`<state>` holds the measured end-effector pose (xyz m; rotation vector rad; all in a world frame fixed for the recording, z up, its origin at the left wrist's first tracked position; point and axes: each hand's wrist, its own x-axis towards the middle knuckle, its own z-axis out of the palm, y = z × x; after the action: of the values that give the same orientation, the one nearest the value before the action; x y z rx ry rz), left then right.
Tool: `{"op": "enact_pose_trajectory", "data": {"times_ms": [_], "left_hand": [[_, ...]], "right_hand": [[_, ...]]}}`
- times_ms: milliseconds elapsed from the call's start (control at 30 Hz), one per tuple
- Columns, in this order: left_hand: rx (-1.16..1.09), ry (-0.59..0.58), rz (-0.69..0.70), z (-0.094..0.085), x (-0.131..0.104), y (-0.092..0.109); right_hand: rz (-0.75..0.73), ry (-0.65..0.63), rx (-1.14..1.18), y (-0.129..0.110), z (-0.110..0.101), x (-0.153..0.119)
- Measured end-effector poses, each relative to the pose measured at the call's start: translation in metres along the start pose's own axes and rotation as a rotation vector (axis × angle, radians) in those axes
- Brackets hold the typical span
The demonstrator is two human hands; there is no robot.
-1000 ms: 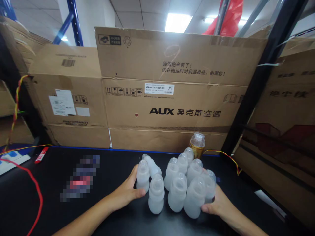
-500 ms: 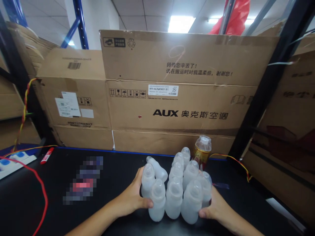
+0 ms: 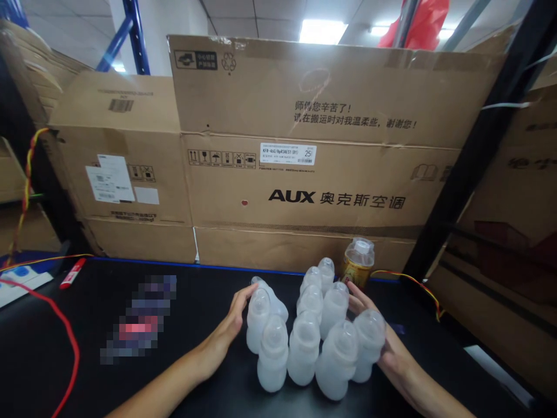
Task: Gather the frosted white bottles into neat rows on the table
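Both hands have loosened: left hand (image 3: 232,325) and right hand (image 3: 383,342) spread flat against 10-odd translucent plastic bottles (image 3: 304,337), seemingly light, slippery; grasp bodies.

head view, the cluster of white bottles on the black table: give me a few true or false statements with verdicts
1. Both hands press against the cluster of translucent white bottles, left hand on one side and right hand on the other. True.
2. One bottle at the cluster's left rear leans tilted. True.
3. The amber bottle lies flat in the middle of the cluster. False: it stands upright behind the cluster, by the cardboard box.
4. The table is white. False: it is black.
5. A red marker lies at the table's far left. True.
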<state>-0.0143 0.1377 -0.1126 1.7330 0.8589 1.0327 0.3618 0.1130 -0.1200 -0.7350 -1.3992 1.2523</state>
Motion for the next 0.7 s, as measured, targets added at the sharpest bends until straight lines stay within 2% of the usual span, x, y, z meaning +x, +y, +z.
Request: {"op": "enact_pose_trajectory", "data": {"times_ms": [133, 233, 333, 467, 700], "left_hand": [[0.032, 0.258, -0.028, -0.007, 0.021, -0.016], [0.149, 0.335, -0.021, -0.011, 0.040, -0.019], [0.300, 0.282, 0.009, -0.011, 0.053, -0.021], [0.458, 0.165, 0.019, -0.009, 0.058, -0.020], [0.491, 0.038, 0.026, -0.015, 0.051, -0.009]], "right_hand": [[0.030, 0.158, 0.134, -0.010, 0.004, 0.001], [0.026, 0.301, 0.190, -0.007, 0.007, 0.003], [-0.038, 0.394, 0.180, 0.000, 0.008, 0.009], [-0.124, 0.484, 0.168, 0.007, 0.009, 0.020], [-0.095, 0.484, 0.108, 0.004, 0.005, 0.021]]}}
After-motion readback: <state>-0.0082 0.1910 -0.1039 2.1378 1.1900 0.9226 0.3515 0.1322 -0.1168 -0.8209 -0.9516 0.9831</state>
